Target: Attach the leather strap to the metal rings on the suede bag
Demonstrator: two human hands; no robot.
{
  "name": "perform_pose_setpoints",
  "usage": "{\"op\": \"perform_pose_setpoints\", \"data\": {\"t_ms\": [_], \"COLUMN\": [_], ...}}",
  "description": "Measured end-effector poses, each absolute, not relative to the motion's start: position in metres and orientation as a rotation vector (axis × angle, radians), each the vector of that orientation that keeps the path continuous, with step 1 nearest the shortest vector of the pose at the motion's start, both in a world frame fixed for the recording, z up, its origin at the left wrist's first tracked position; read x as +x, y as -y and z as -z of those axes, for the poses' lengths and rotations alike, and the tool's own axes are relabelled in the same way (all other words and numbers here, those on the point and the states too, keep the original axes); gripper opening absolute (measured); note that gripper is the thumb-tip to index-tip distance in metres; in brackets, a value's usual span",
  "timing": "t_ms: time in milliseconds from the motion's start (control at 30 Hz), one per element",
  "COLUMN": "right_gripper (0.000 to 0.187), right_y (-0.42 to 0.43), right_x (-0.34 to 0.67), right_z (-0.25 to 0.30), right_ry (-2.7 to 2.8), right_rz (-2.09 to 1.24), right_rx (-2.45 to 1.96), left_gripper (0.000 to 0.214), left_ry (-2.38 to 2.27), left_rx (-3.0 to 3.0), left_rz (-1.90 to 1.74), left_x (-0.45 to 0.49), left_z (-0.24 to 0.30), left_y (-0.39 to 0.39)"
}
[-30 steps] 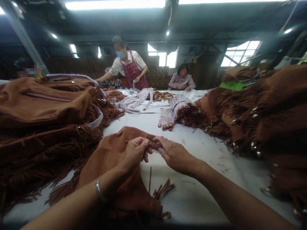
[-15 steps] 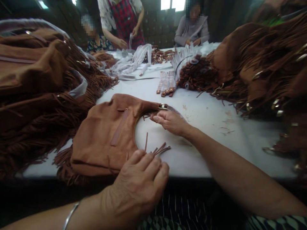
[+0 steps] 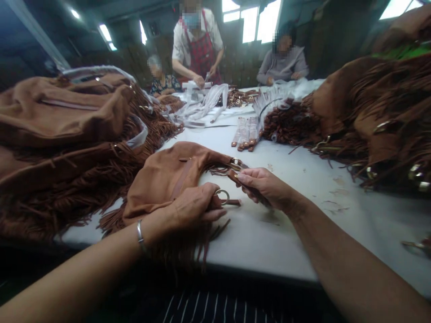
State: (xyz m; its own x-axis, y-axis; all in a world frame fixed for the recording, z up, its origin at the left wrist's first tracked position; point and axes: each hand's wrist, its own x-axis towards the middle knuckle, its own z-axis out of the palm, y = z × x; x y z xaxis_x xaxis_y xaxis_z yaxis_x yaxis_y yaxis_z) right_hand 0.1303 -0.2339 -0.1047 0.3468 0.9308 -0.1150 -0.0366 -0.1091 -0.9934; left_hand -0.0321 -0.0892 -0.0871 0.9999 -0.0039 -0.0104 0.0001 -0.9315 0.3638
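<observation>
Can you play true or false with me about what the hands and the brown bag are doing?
1. The left hand rests on the brown fringed bag. True.
2. The right hand holds a pair of scissors. False: it holds a brown strap.
3. A metal ring sits by the left hand's fingers. True.
4. The bag lies on a green table. False: the table is white.
5. The left wrist wears a bracelet. True.

Tan-brown suede bag (image 3: 161, 179) with darker brown fringe lies on a white table (image 3: 286, 233); its ring (image 3: 222, 196) is silver. At 9 and 3 o'clock, brown bag heaps (image 3: 67, 134). At 12 o'clock, a red plaid apron (image 3: 202, 51); a silver bracelet (image 3: 140, 231) at 7
</observation>
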Motion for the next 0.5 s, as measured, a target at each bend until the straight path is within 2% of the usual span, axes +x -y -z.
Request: {"op": "perform_pose_setpoints", "data": {"t_ms": [267, 500], "right_gripper": [0.035, 0.035], "right_y": [0.232, 0.222], "right_x": [0.139, 0.140], "right_z": [0.103, 0.109], "right_ry": [0.703, 0.583], "right_rz": [-1.014, -1.098], "right_rx": [-1.517, -1.502], "left_gripper": [0.018, 0.022], "left_ry": [0.019, 0.033], "left_rx": [2.537, 2.247], "left_rz": [-0.034, -0.008], "left_x": [0.000, 0.005], "left_z": [0.102, 0.107], "left_y": [0.075, 0.055]}}
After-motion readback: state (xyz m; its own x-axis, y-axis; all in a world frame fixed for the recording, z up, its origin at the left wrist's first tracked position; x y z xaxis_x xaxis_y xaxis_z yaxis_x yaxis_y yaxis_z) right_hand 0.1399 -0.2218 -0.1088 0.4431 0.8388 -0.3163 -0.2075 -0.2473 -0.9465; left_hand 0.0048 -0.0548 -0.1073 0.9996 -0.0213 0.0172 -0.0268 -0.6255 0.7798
